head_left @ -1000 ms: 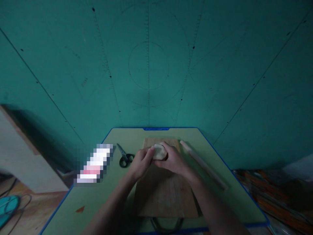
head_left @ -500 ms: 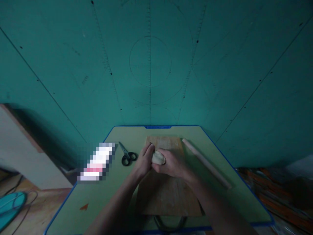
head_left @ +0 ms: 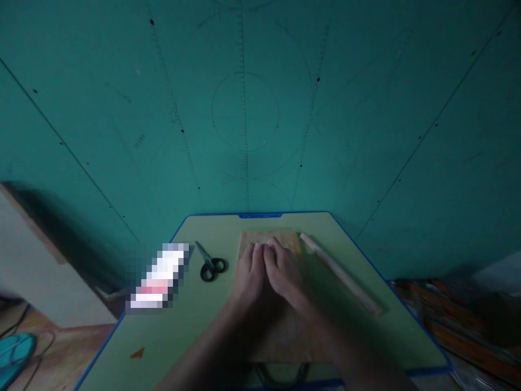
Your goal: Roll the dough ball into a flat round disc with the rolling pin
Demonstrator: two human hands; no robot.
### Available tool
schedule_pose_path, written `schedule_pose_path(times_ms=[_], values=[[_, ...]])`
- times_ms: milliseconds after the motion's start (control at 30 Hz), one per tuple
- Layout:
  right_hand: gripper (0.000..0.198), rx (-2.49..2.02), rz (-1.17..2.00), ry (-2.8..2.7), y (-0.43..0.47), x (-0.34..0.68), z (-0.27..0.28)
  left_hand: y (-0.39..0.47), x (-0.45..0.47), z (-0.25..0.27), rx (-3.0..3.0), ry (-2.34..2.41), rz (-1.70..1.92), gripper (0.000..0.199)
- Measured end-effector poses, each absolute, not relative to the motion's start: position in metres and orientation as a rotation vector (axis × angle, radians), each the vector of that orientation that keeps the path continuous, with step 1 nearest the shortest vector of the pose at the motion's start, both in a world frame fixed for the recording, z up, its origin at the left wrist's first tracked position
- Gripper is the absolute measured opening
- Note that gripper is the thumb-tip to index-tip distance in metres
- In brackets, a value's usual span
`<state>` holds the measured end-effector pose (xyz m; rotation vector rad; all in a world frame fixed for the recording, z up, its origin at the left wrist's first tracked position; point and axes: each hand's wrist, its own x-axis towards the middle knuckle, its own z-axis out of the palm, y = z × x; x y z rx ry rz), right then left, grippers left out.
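My left hand (head_left: pixel 249 274) and my right hand (head_left: pixel 282 270) lie side by side over the far half of a wooden board (head_left: pixel 280 345). Their fingers are curled and closed, and the knuckles almost meet in the middle. The pale lump of dough they grip is covered by them from this angle. Left of the board rest black-handled scissors (head_left: pixel 211 266), blades pointing away. To the right, a thin wooden rolling pin (head_left: pixel 342 276) lies at a slant.
A bright pixelated rectangle (head_left: pixel 159 276) covers something at the table's left edge. Nearer lies a small orange-brown scrap (head_left: pixel 137 353). The blue-edged table (head_left: pixel 191 336) stands against a green wall (head_left: pixel 260 125). A dark curved handle (head_left: pixel 283 377) shows at the near edge.
Both hands have rolled forward and closed over the dough, which showed between them before and is now hidden. The camera view has shifted slightly.
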<state>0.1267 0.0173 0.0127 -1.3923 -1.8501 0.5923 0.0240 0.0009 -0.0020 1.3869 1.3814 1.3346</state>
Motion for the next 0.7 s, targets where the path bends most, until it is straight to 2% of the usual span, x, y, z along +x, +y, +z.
schedule_pose_path(times_ms=[367, 533, 700], values=[[0.028, -1.409, 0.400, -2.012, 0.023, 0.127, 0.013, 0.010, 0.018, 0.003, 1.370, 1.511, 1.313, 0.037], [0.032, -1.251, 0.678, -1.855, 0.032, 0.136, 0.015, 0.016, 0.008, 0.010, 1.169, 1.395, 1.434, 0.039], [0.044, -1.146, 0.906, -1.455, 0.061, 0.166, 0.009, 0.023, -0.022, 0.026, 0.545, 1.085, 1.607, 0.035]])
